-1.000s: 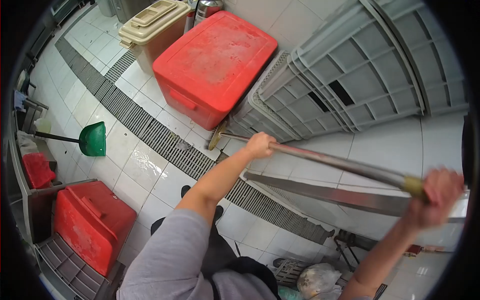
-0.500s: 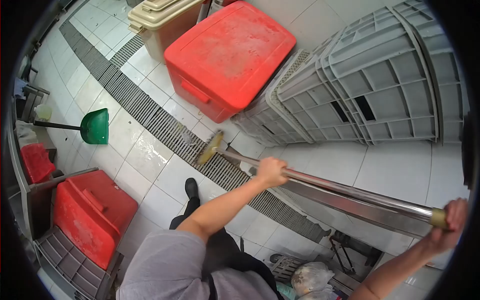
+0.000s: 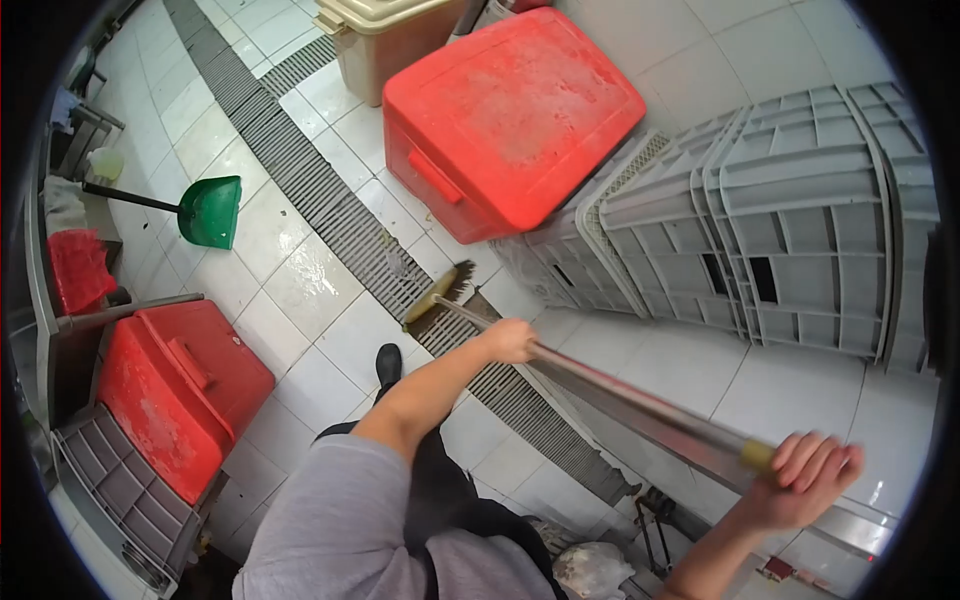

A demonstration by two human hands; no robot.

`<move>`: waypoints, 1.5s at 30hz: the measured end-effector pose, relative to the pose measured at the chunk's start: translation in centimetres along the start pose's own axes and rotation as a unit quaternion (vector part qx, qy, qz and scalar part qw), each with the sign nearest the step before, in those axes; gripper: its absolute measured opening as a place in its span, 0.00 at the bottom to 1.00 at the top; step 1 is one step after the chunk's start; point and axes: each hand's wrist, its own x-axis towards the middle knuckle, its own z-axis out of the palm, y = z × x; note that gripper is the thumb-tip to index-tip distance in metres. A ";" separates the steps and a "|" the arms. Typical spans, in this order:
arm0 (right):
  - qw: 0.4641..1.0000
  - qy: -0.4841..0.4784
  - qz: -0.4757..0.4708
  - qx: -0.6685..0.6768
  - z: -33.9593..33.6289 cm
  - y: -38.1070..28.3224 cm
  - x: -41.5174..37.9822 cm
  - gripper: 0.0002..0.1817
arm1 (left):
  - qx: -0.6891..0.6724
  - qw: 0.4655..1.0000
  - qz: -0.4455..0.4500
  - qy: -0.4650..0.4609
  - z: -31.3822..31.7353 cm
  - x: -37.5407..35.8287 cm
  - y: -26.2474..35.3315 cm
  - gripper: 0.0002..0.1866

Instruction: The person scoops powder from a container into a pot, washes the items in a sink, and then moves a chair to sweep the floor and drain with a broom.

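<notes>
A broom slants across the view, its yellow head [image 3: 432, 299] and dark bristles down at the floor beside the drain grate [image 3: 380, 250]. My left hand [image 3: 510, 341] is wrapped around the lower part of its metal handle [image 3: 640, 402]. At the top end, by a yellowish cap, my right hand [image 3: 815, 478] has its fingers curled over the handle. The palm side of that hand is hidden. A green dustpan [image 3: 211, 212] with a dark handle lies on the tiles to the left, apart from both hands.
A red lidded bin [image 3: 515, 115] stands ahead, with a beige bin [image 3: 385, 45] behind it. Grey crates [image 3: 800, 220] line the right wall. Another red bin [image 3: 165, 400] is at the left. A plastic bag [image 3: 592, 570] lies near the bottom.
The camera view has shifted. My right hand and the handle's top end have moved leftward and closer to me. The broom head has turned, its bristles now facing the crates.
</notes>
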 end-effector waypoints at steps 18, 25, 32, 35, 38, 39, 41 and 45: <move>0.996 0.079 -0.023 -0.021 6.6 2.7 3.5 0.09 | 0.019 1.000 0.008 0.009 -12.0 1.1 -5.2 0.09; 0.989 0.120 -0.015 0.090 6.4 1.4 -0.6 0.07 | 0.068 0.976 -0.038 0.206 -15.2 -3.4 -6.5 0.07; 0.964 -0.120 -0.109 0.213 6.6 -8.6 6.8 0.10 | -0.034 0.992 0.037 0.115 -12.4 -1.7 5.9 0.08; 0.932 -0.287 -0.042 0.216 11.4 -4.6 6.0 0.08 | -0.096 0.994 0.052 0.008 -11.3 -4.7 1.5 0.08; 0.927 -0.249 -0.020 0.280 13.7 -0.6 4.9 0.10 | -0.046 0.998 -0.018 0.040 -12.9 -7.4 -4.6 0.08; 0.924 -0.258 -0.019 0.283 15.1 0.1 4.5 0.10 | 0.011 0.998 0.006 0.067 -13.6 -8.5 -7.6 0.08; 0.925 -0.256 -0.054 0.274 17.6 0.7 3.3 0.12 | 0.056 0.986 -0.053 0.147 -17.6 -10.0 -8.3 0.09; 0.884 -0.280 -0.110 0.359 14.1 -1.8 8.3 0.13 | 0.103 0.922 -0.097 0.362 -21.1 -6.6 -2.5 0.13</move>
